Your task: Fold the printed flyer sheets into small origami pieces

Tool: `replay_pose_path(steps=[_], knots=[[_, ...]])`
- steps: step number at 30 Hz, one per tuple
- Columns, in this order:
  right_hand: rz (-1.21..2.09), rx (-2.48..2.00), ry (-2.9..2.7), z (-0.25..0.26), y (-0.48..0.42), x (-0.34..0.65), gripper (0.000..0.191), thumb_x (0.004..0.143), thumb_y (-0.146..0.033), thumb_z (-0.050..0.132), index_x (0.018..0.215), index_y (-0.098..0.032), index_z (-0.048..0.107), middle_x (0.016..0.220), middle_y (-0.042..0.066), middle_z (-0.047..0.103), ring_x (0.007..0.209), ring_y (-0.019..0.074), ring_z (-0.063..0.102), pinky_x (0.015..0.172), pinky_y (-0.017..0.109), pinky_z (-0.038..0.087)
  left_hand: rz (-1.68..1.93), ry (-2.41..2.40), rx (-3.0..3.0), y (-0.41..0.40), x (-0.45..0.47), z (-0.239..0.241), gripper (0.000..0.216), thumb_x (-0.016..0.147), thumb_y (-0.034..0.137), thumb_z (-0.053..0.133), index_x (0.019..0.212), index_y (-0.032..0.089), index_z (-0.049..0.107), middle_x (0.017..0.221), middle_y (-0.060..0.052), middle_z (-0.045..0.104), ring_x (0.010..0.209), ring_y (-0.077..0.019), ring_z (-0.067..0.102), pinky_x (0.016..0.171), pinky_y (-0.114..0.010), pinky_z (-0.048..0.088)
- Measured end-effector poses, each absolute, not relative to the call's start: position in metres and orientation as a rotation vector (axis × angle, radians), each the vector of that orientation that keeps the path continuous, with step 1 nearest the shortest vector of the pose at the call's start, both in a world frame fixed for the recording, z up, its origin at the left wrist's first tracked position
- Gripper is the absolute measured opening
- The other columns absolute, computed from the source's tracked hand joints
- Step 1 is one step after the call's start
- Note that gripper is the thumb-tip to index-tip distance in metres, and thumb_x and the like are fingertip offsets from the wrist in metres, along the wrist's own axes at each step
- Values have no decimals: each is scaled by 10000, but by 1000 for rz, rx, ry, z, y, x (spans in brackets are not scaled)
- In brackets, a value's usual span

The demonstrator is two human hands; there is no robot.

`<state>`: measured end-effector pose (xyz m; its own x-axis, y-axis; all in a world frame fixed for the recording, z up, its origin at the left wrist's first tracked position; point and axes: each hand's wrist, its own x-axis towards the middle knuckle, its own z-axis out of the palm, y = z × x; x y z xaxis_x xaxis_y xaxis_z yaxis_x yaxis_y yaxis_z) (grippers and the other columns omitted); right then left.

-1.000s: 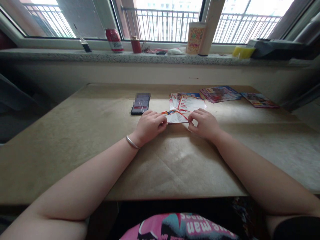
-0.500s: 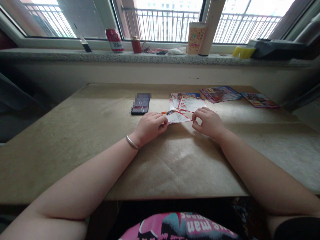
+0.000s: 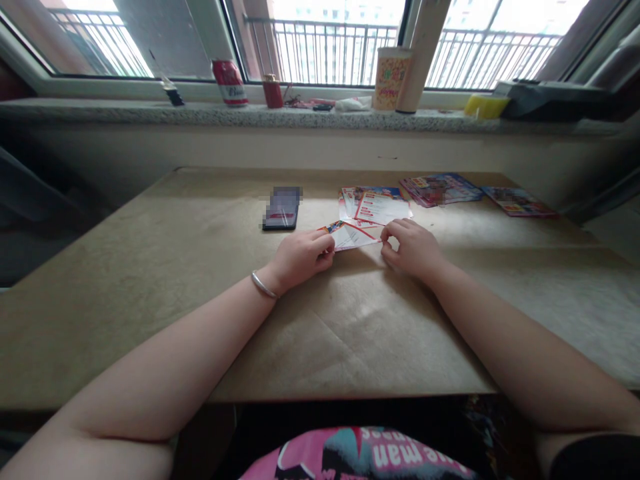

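A white printed sheet with red edging (image 3: 353, 237) is held just above the table between my two hands. My left hand (image 3: 304, 257) pinches its left end, fingers curled. At the sheet's right corner, the thumb and forefinger of my right hand (image 3: 411, 245) close on it. Just beyond lie overlapping cards or leaflets (image 3: 383, 208), white with red borders, over colourful printed ones. A dark phone (image 3: 282, 208) lies flat on the table past my left hand, its screen partly blurred out.
Two piles of colourful printed booklets or leaflets, a larger one (image 3: 443, 189) and a smaller one (image 3: 519, 201), lie at the table's back right. On the stone windowsill (image 3: 300, 119) stand a red can (image 3: 229, 83), a red lighter-like item (image 3: 273, 91) and a patterned cup (image 3: 391, 79).
My left hand has dipped slightly, and my right hand has shifted a little left and down. The sheet between them tilts slightly more, its left end lower.
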<state>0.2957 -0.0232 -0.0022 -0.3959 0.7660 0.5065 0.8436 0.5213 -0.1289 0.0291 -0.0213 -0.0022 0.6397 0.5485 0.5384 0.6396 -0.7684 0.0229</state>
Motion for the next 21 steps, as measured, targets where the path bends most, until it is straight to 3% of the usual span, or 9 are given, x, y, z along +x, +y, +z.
replay_pose_path(steps=[7,16,21], knots=[[-96,-1069,-2415,0,-28,285,151,853,-336,597,951,-227,633,1051,68,682,1012,250,576,868,379,447,-808,-972,-2768,-19,29,-4,99,832,164,503,765,179,574,764,-19,635,642,-119,547,584,-225,384],[-168,-1039,-2510,-2,-33,269,158,892,-265,537,855,-217,683,898,52,702,909,221,577,829,350,425,-653,-789,-2842,-14,34,-7,86,901,241,540,877,193,607,859,-25,665,776,-147,606,709,-257,430],[-235,-1034,-2536,-3,-35,259,196,908,-290,512,848,-217,684,883,55,698,871,219,554,770,342,402,-536,-774,-2710,-19,41,-5,181,932,282,506,827,194,624,843,-34,674,789,-168,620,706,-287,416]])
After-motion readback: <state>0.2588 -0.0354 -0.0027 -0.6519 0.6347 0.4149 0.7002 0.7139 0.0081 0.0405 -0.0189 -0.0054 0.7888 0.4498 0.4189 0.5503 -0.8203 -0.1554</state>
